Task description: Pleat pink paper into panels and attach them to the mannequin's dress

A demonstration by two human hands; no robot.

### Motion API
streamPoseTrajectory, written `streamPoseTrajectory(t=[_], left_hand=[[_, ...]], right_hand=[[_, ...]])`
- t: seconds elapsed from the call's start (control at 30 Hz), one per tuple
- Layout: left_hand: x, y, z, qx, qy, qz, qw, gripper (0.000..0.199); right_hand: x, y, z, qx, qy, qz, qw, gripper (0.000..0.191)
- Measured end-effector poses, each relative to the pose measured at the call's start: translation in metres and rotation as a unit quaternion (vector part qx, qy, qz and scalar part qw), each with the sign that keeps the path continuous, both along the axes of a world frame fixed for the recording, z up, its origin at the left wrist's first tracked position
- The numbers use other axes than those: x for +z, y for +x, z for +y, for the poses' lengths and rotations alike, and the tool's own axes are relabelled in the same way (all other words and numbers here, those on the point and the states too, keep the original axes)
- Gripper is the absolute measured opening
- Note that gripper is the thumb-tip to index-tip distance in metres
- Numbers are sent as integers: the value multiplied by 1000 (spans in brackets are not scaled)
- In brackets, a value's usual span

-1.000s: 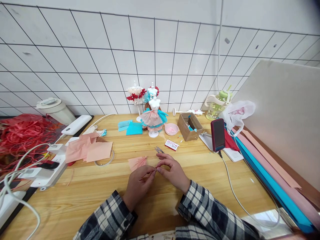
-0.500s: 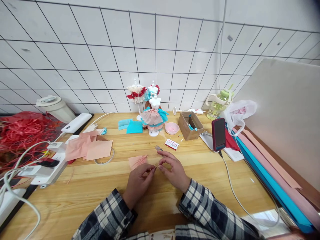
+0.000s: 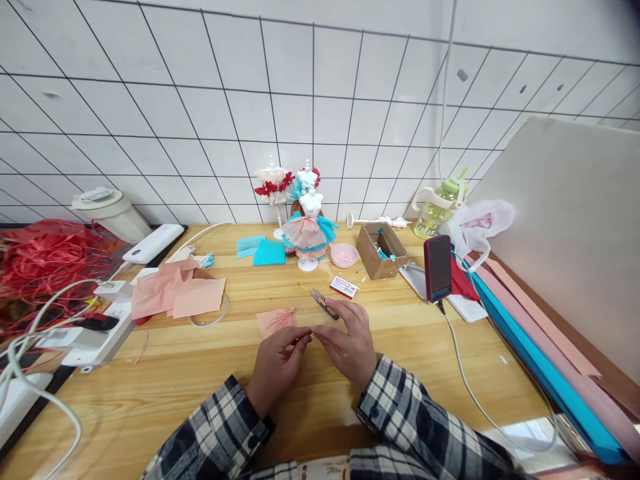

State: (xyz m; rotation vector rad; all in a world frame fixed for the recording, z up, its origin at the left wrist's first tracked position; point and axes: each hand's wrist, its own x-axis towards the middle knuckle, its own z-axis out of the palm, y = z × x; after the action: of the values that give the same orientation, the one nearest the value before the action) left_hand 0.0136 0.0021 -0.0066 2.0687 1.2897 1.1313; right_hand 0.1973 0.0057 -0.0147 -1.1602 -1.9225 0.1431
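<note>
My left hand [image 3: 280, 360] is closed in a pinch, thumb against forefinger; whatever is between them is too small to name. Facing it, my right hand [image 3: 349, 341] pinches thumb and forefinger at nearly the same spot, its fingertips close to the left ones. Just beyond the left hand lies a gathered piece of peach crepe paper [image 3: 275, 321], partly hidden by that hand. Small thread snips [image 3: 324, 304] rest on the table past my right fingers. A small white and red box [image 3: 343, 287] sits behind them.
Dressed mini mannequins [image 3: 309, 230] stand at the back, beside blue paper squares [image 3: 269, 252], a pink bowl [image 3: 344, 255] and a brown box [image 3: 381, 250]. Peach paper sheets [image 3: 199, 297] lie left, near a power strip [image 3: 113, 333]. A phone [image 3: 437, 268] stands upright on the right.
My right hand has shifted slightly, its thumb and forefinger closing together against the left fingertips. More of the snips now shows.
</note>
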Motion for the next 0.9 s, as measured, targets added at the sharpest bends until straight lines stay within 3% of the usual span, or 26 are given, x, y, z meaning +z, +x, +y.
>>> streamPoseTrajectory(t=[0.1, 0.2, 0.43, 0.63, 0.73, 0.9], left_hand=[[-1, 0, -1, -9, 15, 24, 1000, 16], [-2, -2, -1, -22, 64, 79, 995, 17], [-1, -6, 3, -54, 192, 201, 959, 20], [-4, -6, 2, -69, 212, 236, 946, 24], [-3, -4, 1, -67, 193, 215, 955, 23], [-3, -3, -1, -67, 173, 178, 966, 23]], right_hand=[[-1, 0, 1, 3, 4, -7, 1000, 17], [0, -1, 2, 20, -42, 11, 999, 15], [0, -3, 6, 53, -123, 86, 987, 8], [-3, -3, 8, 76, -180, 139, 971, 7], [-7, -4, 10, 86, -238, 221, 942, 5], [-13, -4, 14, 97, -352, 358, 859, 17]])
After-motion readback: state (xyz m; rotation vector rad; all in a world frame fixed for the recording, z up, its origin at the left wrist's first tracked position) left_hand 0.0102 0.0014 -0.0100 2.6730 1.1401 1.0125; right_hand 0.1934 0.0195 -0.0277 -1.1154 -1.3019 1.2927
